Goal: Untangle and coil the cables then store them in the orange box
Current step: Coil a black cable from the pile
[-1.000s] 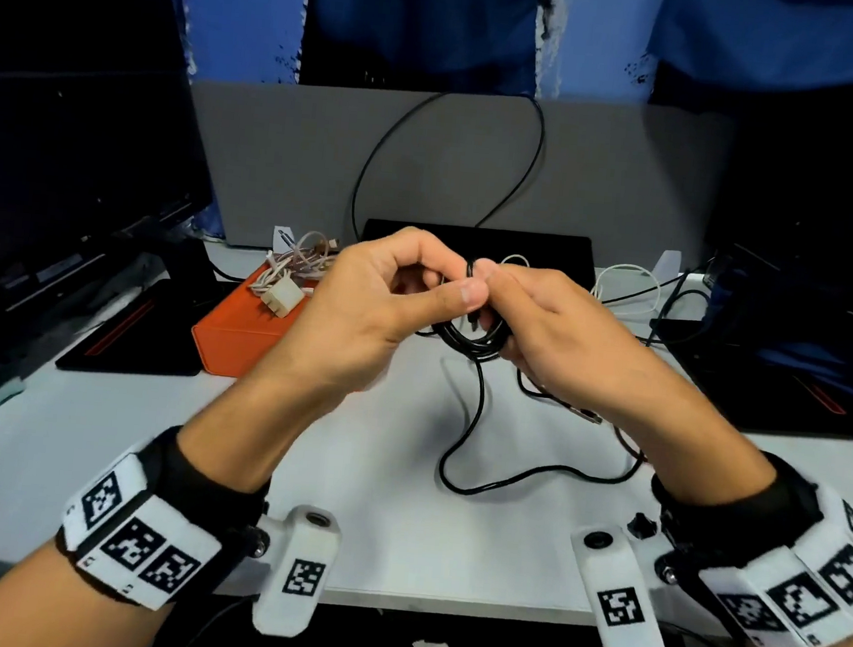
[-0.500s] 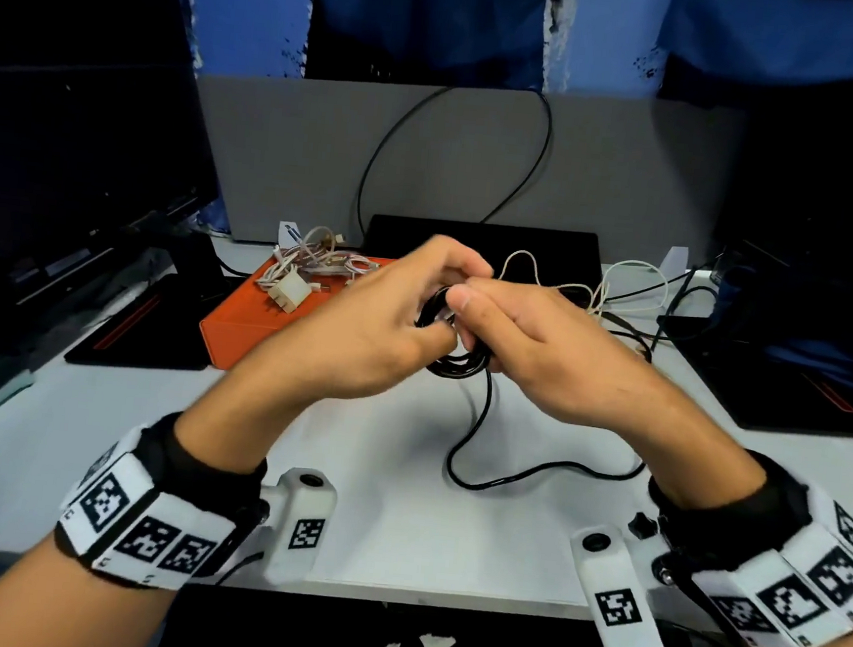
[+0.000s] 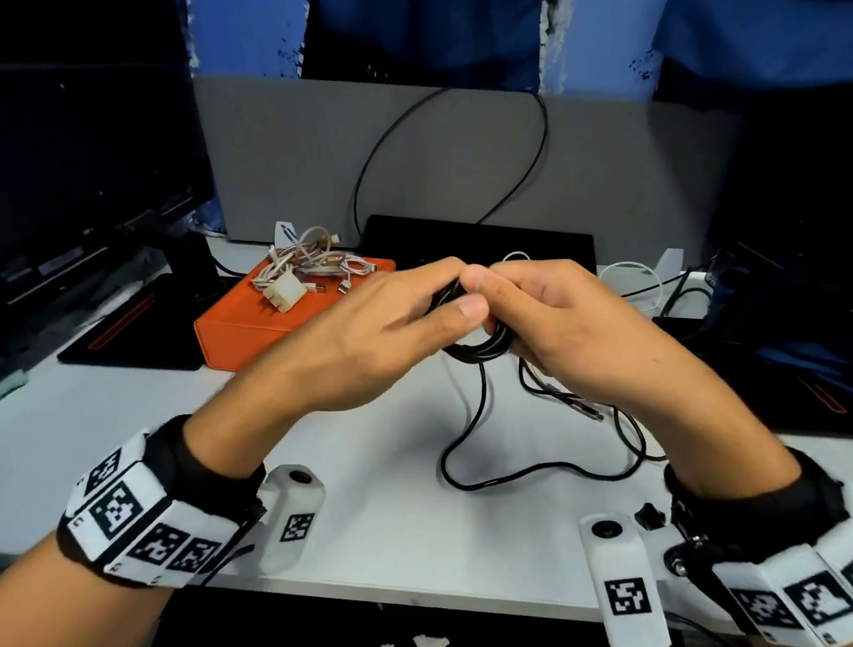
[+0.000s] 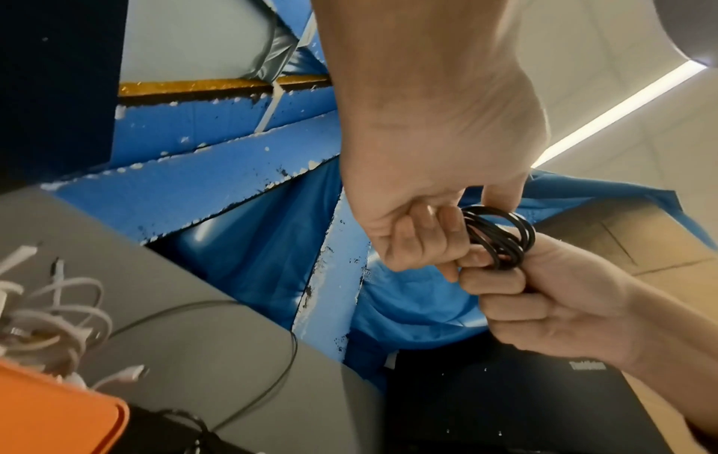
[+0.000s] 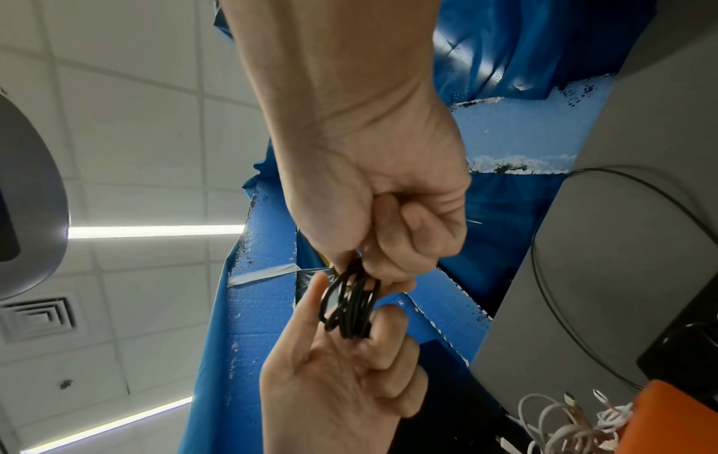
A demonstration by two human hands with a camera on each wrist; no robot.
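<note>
Hands, left (image 3: 387, 330) and right (image 3: 563, 330), both gripping black cable coil (image 3: 484, 346) above bare white desk (image 3: 375, 473), just right of orange box (image 3: 238, 327).

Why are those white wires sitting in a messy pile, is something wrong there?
Yes: the white cables lie in a tangled heap on top of the orange box, not coiled. The black cable, gripped by both the left hand and right hand, is only partly coiled; its tail trails across the table.
</note>
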